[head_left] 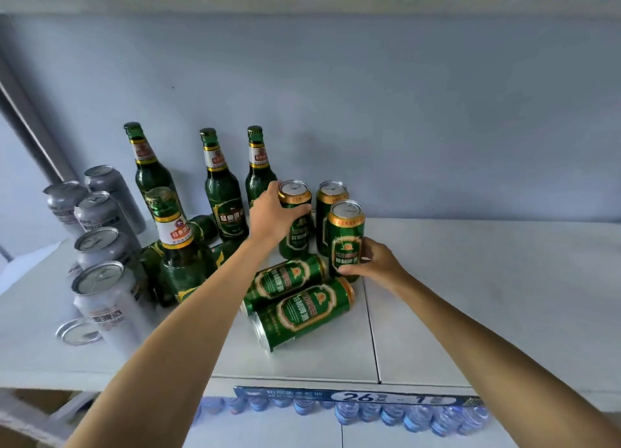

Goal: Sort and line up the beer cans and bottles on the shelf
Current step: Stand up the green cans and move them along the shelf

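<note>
On smooth white shelf [470,296], left hand [268,217] clasping glossy green can [295,225], right hand [378,262] gripping front cylindrical can [346,236].

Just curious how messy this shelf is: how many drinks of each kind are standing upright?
Green bottles: 4
Green cans: 3
Silver cans: 5
Total standing: 12
Another 2 green cans lie on their sides. The toppled bottles are too hidden to count.
</note>
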A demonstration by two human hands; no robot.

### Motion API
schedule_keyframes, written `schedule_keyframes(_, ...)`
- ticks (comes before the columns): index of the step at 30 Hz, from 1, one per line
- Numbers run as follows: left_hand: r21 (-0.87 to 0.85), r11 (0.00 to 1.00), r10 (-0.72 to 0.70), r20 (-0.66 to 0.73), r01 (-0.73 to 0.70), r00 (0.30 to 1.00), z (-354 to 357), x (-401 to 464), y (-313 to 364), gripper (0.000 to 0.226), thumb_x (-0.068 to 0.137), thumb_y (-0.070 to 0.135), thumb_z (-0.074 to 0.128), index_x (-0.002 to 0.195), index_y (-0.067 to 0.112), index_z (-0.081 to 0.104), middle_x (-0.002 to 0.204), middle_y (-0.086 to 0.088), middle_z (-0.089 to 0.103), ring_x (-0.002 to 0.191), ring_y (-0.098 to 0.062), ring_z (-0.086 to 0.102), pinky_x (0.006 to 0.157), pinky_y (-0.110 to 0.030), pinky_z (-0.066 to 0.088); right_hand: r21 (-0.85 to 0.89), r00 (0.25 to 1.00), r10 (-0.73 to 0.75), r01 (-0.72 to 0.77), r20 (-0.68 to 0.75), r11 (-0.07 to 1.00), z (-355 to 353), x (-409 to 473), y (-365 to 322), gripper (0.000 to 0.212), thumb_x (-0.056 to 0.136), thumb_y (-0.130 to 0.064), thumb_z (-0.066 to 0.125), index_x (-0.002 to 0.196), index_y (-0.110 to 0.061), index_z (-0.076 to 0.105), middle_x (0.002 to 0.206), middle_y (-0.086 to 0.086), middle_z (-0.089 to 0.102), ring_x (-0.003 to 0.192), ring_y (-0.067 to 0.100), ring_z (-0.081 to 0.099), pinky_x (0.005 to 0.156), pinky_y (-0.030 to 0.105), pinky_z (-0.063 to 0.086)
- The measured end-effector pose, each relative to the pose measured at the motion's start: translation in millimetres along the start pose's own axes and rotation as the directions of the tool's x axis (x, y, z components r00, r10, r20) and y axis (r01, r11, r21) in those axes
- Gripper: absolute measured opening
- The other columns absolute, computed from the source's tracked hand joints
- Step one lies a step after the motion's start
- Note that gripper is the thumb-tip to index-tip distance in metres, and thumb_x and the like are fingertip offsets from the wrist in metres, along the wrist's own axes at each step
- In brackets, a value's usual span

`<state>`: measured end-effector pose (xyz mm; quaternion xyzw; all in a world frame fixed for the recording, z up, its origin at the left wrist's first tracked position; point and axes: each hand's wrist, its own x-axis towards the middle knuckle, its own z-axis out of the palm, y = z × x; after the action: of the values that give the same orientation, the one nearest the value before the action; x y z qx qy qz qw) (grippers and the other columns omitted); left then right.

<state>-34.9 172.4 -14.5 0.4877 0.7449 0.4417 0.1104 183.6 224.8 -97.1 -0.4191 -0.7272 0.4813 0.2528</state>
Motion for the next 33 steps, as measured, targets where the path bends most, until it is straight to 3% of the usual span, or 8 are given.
schedule_keyframes(5, 0.094, 0.993, 0.076, -0.066, -0.070, 0.995, -33, -2, 40, 0.068, 0.073, 0.047, 0.076, 0.130, 0.021, 0.051, 0.116, 0.001, 0.068, 0.100, -0.018, 0.064, 0.079, -0.028, 0.050, 0.107, 0.999, -0.023, 0.028, -0.049, 0.994, -27, -4, 14, 0.056, 0.058, -0.022, 0.088, 0.109, -0.016, 0.067, 0.104, 0.001, 0.074, 0.102, 0.019, 0.068, 0.092, 0.038, 0.054)
schedule_keyframes(9, 0.170, 0.975, 0.160, -0.107, -0.141, 0.981, -58, -4, 92, 0.070, 0.071, 0.052, 0.074, 0.130, 0.022, 0.052, 0.122, 0.000, 0.066, 0.107, -0.019, 0.062, 0.084, -0.028, 0.048, 0.154, 0.994, -0.024, 0.040, -0.106, 0.987, -71, -5, 19, 0.049, 0.060, -0.015, 0.087, 0.106, -0.018, 0.068, 0.102, 0.000, 0.074, 0.100, 0.018, 0.068, 0.088, 0.036, 0.055)
schedule_keyframes(12, 0.105, 0.977, 0.200, -0.114, -0.188, 0.973, -55, -5, 135, 0.065, 0.069, 0.053, 0.074, 0.125, 0.026, 0.055, 0.118, 0.002, 0.065, 0.104, -0.018, 0.061, 0.088, -0.033, 0.050, 0.151, 0.989, -0.046, 0.067, -0.138, 0.986, -110, 1, 22, 0.047, 0.064, -0.012, 0.086, 0.107, -0.019, 0.067, 0.103, 0.001, 0.073, 0.098, 0.017, 0.068, 0.086, 0.034, 0.054)
schedule_keyframes(16, -0.103, 0.983, 0.152, 0.018, -0.149, 0.988, -12, 4, 168, 0.076, 0.051, 0.060, 0.074, 0.118, 0.027, 0.059, 0.111, 0.003, 0.065, 0.102, -0.020, 0.064, 0.083, -0.043, 0.058, 0.215, 0.986, -0.033, 0.069, -0.166, 0.974, -152, 14, 30, 0.054, 0.066, -0.008, 0.084, 0.115, -0.009, 0.063, 0.109, 0.006, 0.072, 0.099, 0.020, 0.068, 0.087, 0.036, 0.054)
schedule_keyframes(20, -0.240, 0.971, 0.063, 0.177, -0.019, 0.982, 61, 14, 165, 0.065, 0.067, 0.027, 0.084, 0.123, 0.019, 0.054, 0.112, -0.004, 0.062, 0.103, -0.026, 0.064, 0.080, -0.042, 0.059, 0.251, 0.990, -0.013, 0.048, -0.140, 0.967, -181, 23, 44, 0.056, 0.068, -0.005, 0.082, 0.120, -0.005, 0.060, 0.113, 0.010, 0.069, 0.103, 0.022, 0.067, 0.086, 0.033, 0.052)
schedule_keyframes(24, -0.236, 0.969, -0.007, 0.258, 0.070, 0.966, 122, 18, 144, 0.073, 0.068, 0.016, 0.084, 0.131, 0.014, 0.048, 0.121, -0.008, 0.062, 0.110, -0.026, 0.060, 0.092, -0.041, 0.053, 0.204, 0.997, 0.021, -0.006, -0.069, 0.979, -198, 29, 61, 0.051, 0.068, -0.004, 0.082, 0.114, -0.011, 0.062, 0.107, 0.005, 0.071, 0.101, 0.022, 0.066, 0.086, 0.034, 0.052)
schedule_keyframes(28, -0.234, 0.968, -0.020, 0.277, 0.087, 0.961, 157, 20, 135, 0.070, 0.071, 0.013, 0.082, 0.133, 0.014, 0.048, 0.123, -0.005, 0.060, 0.107, -0.018, 0.056, 0.084, -0.029, 0.048, 0.200, 0.998, 0.043, -0.034, -0.041, 0.979, -205, 36, 71, 0.066, 0.057, -0.010, 0.085, 0.118, -0.007, 0.060, 0.110, 0.009, 0.070, 0.101, 0.022, 0.067, 0.089, 0.036, 0.052)
schedule_keyframes(33, -0.210, 0.974, -0.014, 0.313, 0.084, 0.950, 178, 28, 133, 0.069, 0.070, 0.012, 0.082, 0.132, 0.015, 0.050, 0.126, -0.008, 0.061, 0.114, -0.024, 0.057, 0.083, -0.029, 0.047, 0.205, 0.999, 0.047, -0.048, 0.009, 0.978, -212, 44, 80, 0.056, 0.062, -0.001, 0.082, 0.113, -0.010, 0.061, 0.107, 0.009, 0.070, 0.098, 0.021, 0.067, 0.088, 0.035, 0.051)
